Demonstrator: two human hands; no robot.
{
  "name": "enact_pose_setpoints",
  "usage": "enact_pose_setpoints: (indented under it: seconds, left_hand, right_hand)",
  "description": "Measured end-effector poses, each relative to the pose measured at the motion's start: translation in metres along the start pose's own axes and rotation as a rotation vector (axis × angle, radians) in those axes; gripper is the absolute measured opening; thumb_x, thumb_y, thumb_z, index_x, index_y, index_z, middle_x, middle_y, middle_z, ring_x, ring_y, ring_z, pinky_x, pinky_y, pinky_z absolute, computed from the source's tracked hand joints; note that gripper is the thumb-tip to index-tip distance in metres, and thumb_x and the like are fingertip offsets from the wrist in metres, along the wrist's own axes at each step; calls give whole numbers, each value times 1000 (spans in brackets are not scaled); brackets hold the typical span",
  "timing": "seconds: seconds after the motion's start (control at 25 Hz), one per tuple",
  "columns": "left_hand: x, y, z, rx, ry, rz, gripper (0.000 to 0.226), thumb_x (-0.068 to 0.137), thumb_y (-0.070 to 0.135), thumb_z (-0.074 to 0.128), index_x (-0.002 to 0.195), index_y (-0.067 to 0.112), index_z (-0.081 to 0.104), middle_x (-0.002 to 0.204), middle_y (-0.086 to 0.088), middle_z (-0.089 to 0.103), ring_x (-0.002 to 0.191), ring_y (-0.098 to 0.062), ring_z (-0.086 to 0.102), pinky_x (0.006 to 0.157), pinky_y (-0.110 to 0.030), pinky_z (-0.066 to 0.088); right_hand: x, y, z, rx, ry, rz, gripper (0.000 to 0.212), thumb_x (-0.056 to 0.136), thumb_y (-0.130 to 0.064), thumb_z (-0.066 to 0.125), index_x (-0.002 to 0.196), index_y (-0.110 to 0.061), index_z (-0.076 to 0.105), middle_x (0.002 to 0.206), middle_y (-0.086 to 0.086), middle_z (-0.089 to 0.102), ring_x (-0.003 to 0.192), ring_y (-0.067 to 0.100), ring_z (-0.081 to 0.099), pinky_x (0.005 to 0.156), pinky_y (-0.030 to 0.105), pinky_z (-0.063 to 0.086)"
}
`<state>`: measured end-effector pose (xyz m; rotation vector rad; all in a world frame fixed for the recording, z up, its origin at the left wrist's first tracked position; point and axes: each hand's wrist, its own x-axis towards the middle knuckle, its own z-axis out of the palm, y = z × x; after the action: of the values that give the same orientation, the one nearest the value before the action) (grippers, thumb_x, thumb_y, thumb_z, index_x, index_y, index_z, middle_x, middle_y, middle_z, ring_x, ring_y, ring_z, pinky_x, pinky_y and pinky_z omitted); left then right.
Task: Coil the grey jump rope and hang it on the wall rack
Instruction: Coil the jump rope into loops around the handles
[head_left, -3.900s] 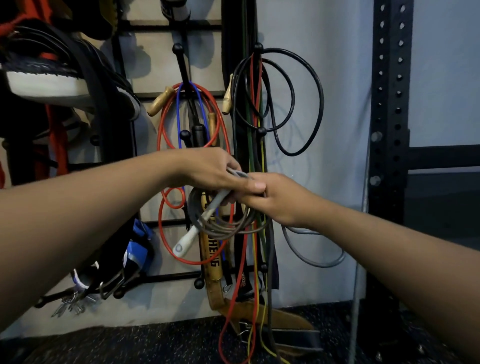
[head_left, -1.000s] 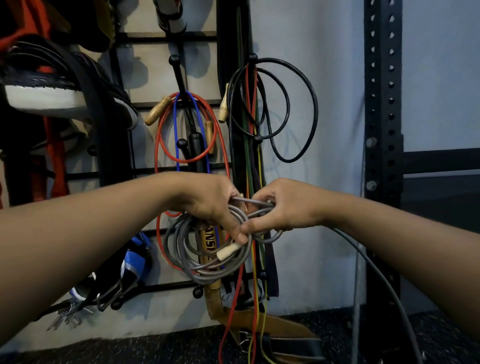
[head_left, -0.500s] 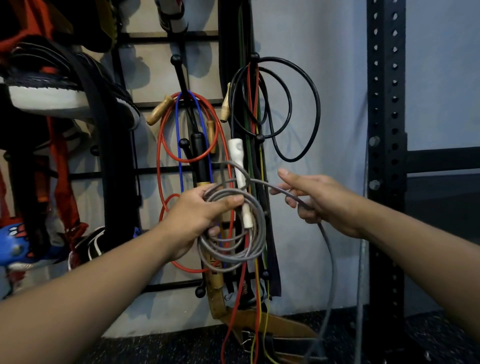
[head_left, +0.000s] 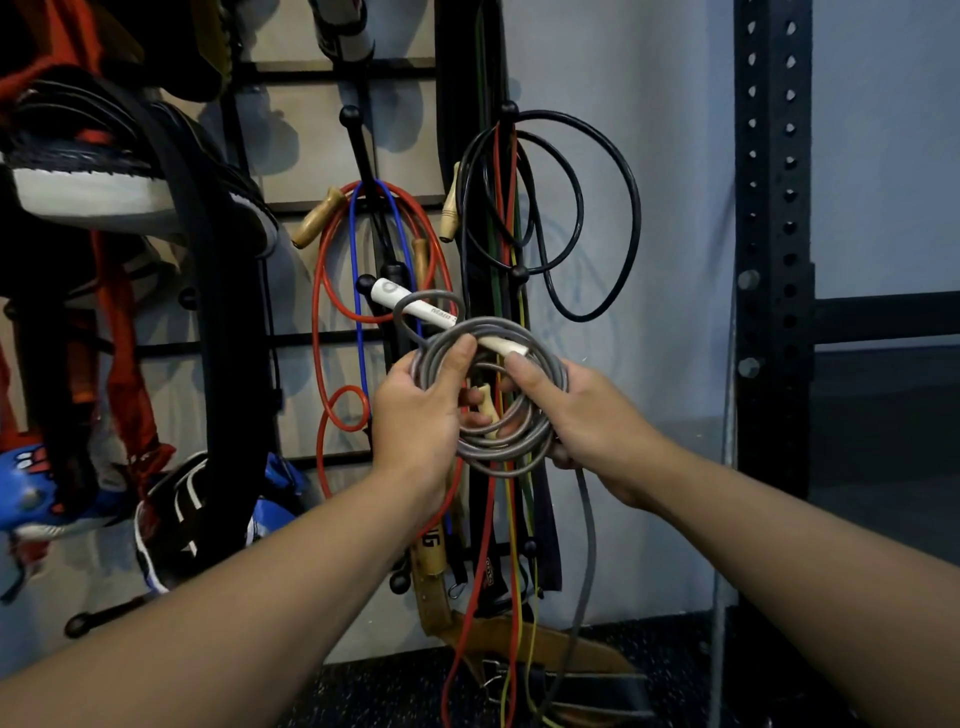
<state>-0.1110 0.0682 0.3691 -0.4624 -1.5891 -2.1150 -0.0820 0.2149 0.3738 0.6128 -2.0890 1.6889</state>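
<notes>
Both hands were on the rope right in front of the rack. The left hand gripped the left side of the coil, thumb laid over the top strands. The right hand clutched the right side, forefinger pressing the upper arc near the white handle, which poked up and left out of the bundle. Several grey loops sat stacked between the two palms, roughly round and fairly even.

It was not finished, though. A loose tail dropped from under the right hand and ran down toward the floor, so by my reading the coiling was most of the way done, with that length left to gather in.

The way to do this well, I'd say: keep the left hand as the anchor, pinching all the loops at one spot, and let the right hand feed the tail round in turns that match the ones already made. Slack grip there and the loops could spring apart.

Then the hanging. A free knobbed peg stood just above and left of the coil, and another peg up right was already carrying a black rope. Red rope hung close behind, so the coil would want lifting cleanly over a peg without snagging it.
</notes>
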Motion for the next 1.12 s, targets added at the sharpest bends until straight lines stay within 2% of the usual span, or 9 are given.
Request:
enact_pose_setpoints:
  seconds: [0.08, 0.2, 0.28, 0.36, 0.44, 0.52, 0.6, 0.76, 1.12]
  left_hand:
    - [1, 1, -5, 167, -23, 97, 46, 91, 35, 74, 129, 14, 59, 101, 2, 76, 87, -8, 75, 86, -31, 63]
    - [4, 6, -11, 468, -32, 217, 109, 78, 34, 87, 160, 25, 17, 120, 7, 62, 108, -6, 64, 88, -8, 49]
    - [7, 11, -20, 719, 49, 371, 143, 66, 48, 92, 162, 29, -12, 157, -10, 37, 145, -27, 38, 116, -31, 34]
    - [9, 21, -30, 1163, 64, 677, 143, 63, 61, 87, 163, 31, -11, 173, -11, 8, 159, -33, 7, 125, -51, 10]
    - [14, 39, -24, 1617, -134, 997, 123, 71, 59, 80, 164, 31, 6, 172, -7, 20, 160, -30, 10, 126, -54, 1]
    - [22, 64, -5, 1766, -466, 841, 99, 77, 50, 79, 159, 33, 26, 156, 0, 51, 150, -25, 38, 125, -48, 14]
    - [36, 88, 9, 1580, -743, 291, 73, 78, 40, 85, 142, 30, 51, 125, 6, 71, 120, -21, 64, 106, -36, 43]
    - [54, 87, 3, 1211, -994, -201, 34, 83, 29, 83, 112, 14, 75, 102, -6, 81, 99, -21, 76, 90, -34, 57]
    - [38, 72, 3, 1405, -1056, -22, 12, 97, 29, 68, 88, 22, 70, 65, 8, 67, 56, -4, 61, 59, -17, 47]
  right_hand:
    - [1, 0, 1, -36, 13, -50, 29, 105, -34, 52, 90, -12, 63, 59, -4, 60, 38, -2, 53, 40, 8, 37]
    - [1, 4, 0, -67, 28, -65, 26, 105, -31, 53, 89, -12, 63, 62, 2, 62, 37, -1, 54, 40, 8, 37]
    - [2, 8, -3, -137, 6, -43, 28, 104, -32, 54, 91, -9, 64, 61, 3, 62, 37, -1, 53, 39, 9, 36]
    - [5, 9, -7, -261, -29, -29, 32, 104, -32, 55, 94, -3, 65, 61, 1, 61, 38, -1, 53, 40, 10, 37]
    - [9, 8, -9, -401, -76, -51, 28, 104, -31, 56, 93, -7, 65, 63, 0, 60, 42, 1, 51, 45, 14, 38]
    - [13, 4, -9, -520, -130, -86, 23, 104, -32, 56, 89, -16, 66, 66, 1, 57, 49, 6, 47, 49, 17, 37]
    - [16, -2, -8, -597, -156, -102, 22, 103, -30, 56, 95, -12, 67, 65, -2, 56, 49, 5, 46, 50, 18, 37]
    - [17, -13, -11, -577, -242, -98, 19, 104, -24, 56, 102, -10, 68, 71, 12, 69, 57, 9, 60, 55, 23, 48]
    - [10, -9, -23, -531, -291, -64, 19, 93, -32, 71, 98, -13, 73, 76, 9, 68, 61, 7, 58, 58, 29, 46]
